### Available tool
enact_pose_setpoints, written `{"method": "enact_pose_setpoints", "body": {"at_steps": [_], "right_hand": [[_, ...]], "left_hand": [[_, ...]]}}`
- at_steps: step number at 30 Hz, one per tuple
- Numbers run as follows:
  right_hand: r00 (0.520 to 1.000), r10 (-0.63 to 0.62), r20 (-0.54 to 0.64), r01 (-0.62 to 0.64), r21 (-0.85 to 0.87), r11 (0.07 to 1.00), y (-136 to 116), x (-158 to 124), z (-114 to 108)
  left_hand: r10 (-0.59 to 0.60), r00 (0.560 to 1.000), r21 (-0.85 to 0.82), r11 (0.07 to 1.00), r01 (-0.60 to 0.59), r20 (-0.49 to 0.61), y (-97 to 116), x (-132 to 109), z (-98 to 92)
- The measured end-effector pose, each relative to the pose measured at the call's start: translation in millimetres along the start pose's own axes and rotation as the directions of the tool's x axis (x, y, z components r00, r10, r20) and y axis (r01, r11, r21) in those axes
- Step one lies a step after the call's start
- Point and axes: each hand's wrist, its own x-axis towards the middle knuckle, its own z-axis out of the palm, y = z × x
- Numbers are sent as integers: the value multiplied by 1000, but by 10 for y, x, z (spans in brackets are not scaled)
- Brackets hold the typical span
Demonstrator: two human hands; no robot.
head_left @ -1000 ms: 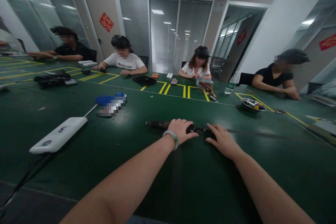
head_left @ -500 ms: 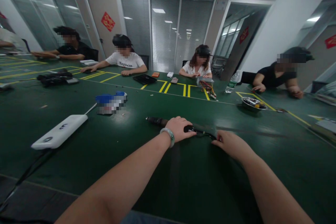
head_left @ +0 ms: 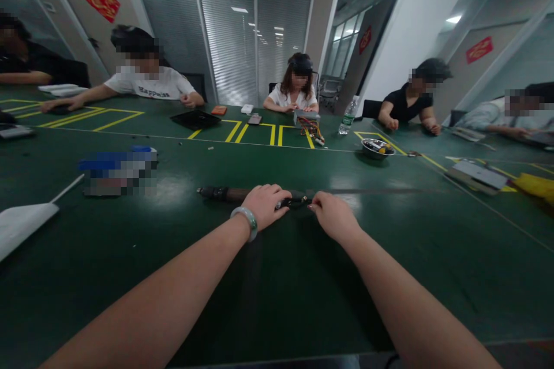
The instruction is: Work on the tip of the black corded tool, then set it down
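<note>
A dark electric screwdriver (head_left: pixel 234 195) lies lengthwise on the green table (head_left: pixel 277 300), its metal tip pointing left. My left hand (head_left: pixel 265 206), with a pale bangle at the wrist, is wrapped over the tool's rear part and hides some of it. A thin black cord (head_left: pixel 300 200) comes out at the screwdriver's back end. My right hand (head_left: pixel 336 216) pinches this cord just right of the tool, with thumb and fingertips together. The right-hand fingertips cover the bit of cord they hold.
A white device (head_left: pixel 26 225) and a blurred blue-and-white item (head_left: pixel 116 170) lie to the left. Beyond are a black tray (head_left: pixel 197 120), a metal box with coloured wires (head_left: pixel 307 119), a water bottle (head_left: pixel 347 117) and a metal bowl (head_left: pixel 377 155) of small parts. Several people sit across.
My view has swung right, so everything on the table appears further left. My right hand is slightly closer to my left. Both hands keep their holds.
</note>
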Motion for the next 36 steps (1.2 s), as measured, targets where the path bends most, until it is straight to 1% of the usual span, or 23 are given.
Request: {"method": "enact_pose_setpoints", "body": {"at_steps": [2,3,5,6,7,8,10,12,14,17,20,23,25,29,33,36], "right_hand": [[989,-35,-140,44,62,997,-11,-2,5],[970,-66,-235,91,97,991,-18,-9,-3],[895,-152,-419,233,149,961,-36,-28,-27],[857,-198,-475,305,159,939,-48,-38,-36],[835,-242,-494,360,159,919,-60,-45,-41],[833,-276,-480,389,152,908,-70,-48,-39],[871,-302,-386,375,128,918,-81,-37,-22],[918,-275,-285,317,112,942,-69,-8,2],[950,-225,-215,253,114,961,-38,27,14],[975,-178,-131,192,108,975,8,56,8],[979,-195,-61,200,87,976,14,47,-10],[975,-218,-32,220,69,973,-13,27,-18],[978,-209,-20,210,49,976,-36,21,-14],[978,-209,-18,209,5,978,-67,25,9],[973,-228,-30,228,3,974,-76,18,22],[975,-220,-42,221,25,975,-65,5,20]], "left_hand": [[0,1000,14,1000,0,-6,33,-2,-4],[1,1000,20,1000,-1,-10,49,-5,-8],[5,1000,31,1000,-4,-18,72,-15,-14],[9,1000,33,999,-9,-22,78,-21,-15],[15,1000,31,999,-14,-27,79,-28,-15],[22,999,24,999,-21,-33,76,-35,-14],[36,998,1,999,-36,-46,62,-47,-9],[47,997,-23,999,-48,-58,46,-54,-5],[54,996,-41,998,-57,-64,34,-53,-2],[61,996,-53,996,-65,-72,26,-42,4],[60,995,-58,996,-64,-77,26,-27,12],[70,994,-40,996,-73,-84,46,-18,10],[81,992,-6,997,-82,-97,74,-16,3],[94,990,54,995,-89,-108,140,-14,-3],[105,988,60,993,-99,-112,170,-14,18],[101,988,41,994,-96,-118,165,-15,34]]}}
